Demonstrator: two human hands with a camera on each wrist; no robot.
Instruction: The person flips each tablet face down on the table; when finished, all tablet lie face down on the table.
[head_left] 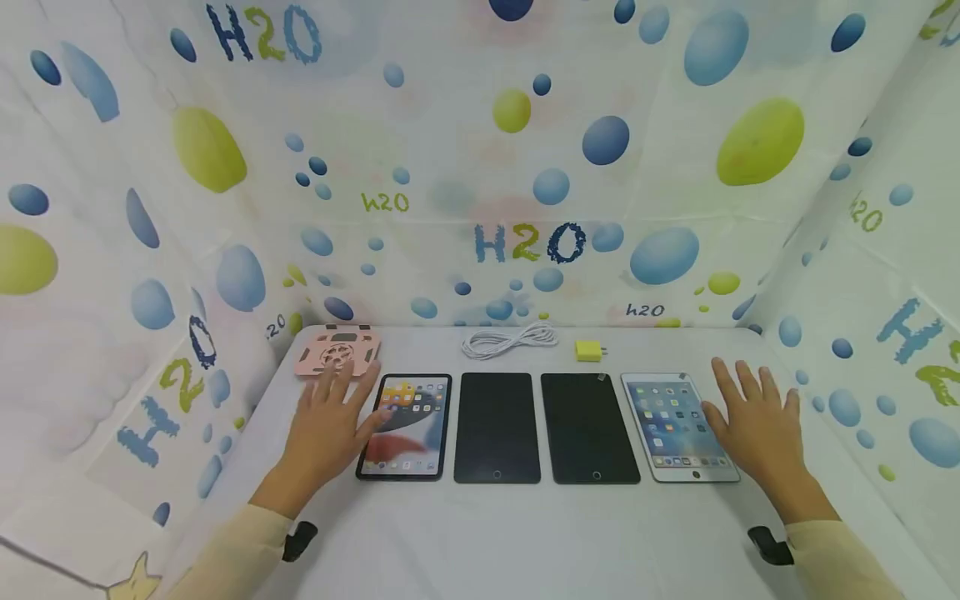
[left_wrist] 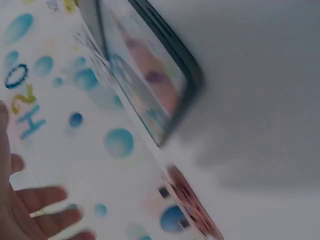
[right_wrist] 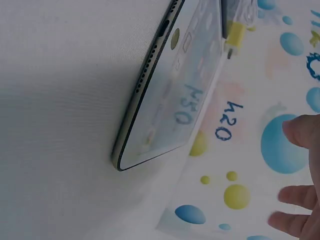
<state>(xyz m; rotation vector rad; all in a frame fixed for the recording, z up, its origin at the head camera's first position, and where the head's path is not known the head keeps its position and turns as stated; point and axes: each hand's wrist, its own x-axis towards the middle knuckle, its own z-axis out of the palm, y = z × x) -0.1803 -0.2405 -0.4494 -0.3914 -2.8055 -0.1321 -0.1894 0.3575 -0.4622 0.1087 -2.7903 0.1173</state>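
Note:
My left hand [head_left: 326,429] spreads its fingers beside the left tablet [head_left: 408,433], which has a black frame and a lit home screen; the thumb overlaps its edge in the head view. Opposite, my right hand [head_left: 765,429] is spread too, next to a white tablet [head_left: 678,425] with lit app icons. Between these lie a dark-screened tablet [head_left: 497,429] and a second dark tablet [head_left: 590,429], both with home buttons. The fingers of both hands hold nothing. In the left wrist view, the black-framed tablet's screen [left_wrist: 150,75] reflects a hand.
A pink case [head_left: 356,346] with a round pattern lies behind my left fingers. Farther back are a coiled white cable [head_left: 506,340] and a yellow plug adapter [head_left: 588,351]. Cloth printed with bubbles and "H2O" [head_left: 450,150] walls the white table's [head_left: 525,542] back and sides.

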